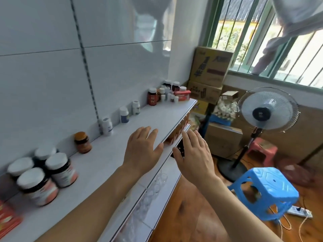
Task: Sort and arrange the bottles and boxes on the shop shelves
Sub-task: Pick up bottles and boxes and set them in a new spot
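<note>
A white top shelf (108, 154) runs from near left to far right. Several dark bottles with white caps (45, 175) stand grouped at its near left. Behind them stands an amber jar with a brown lid (82, 142). Three small white bottles (124, 114) line the wall farther on. At the far end sits a cluster of bottles (167, 92) and a red box (182, 95). My left hand (142, 149) hovers over the shelf's front edge, fingers straight, holding nothing. My right hand (193, 156) hangs beside the shelf edge, fingers spread, empty.
Lower shelves (153, 187) hold clear jars and orange packets. A red box (7, 222) lies at the near left corner. On the floor stand a blue plastic stool (267, 191), a standing fan (265, 112), a pink stool (262, 149) and stacked cardboard cartons (209, 67).
</note>
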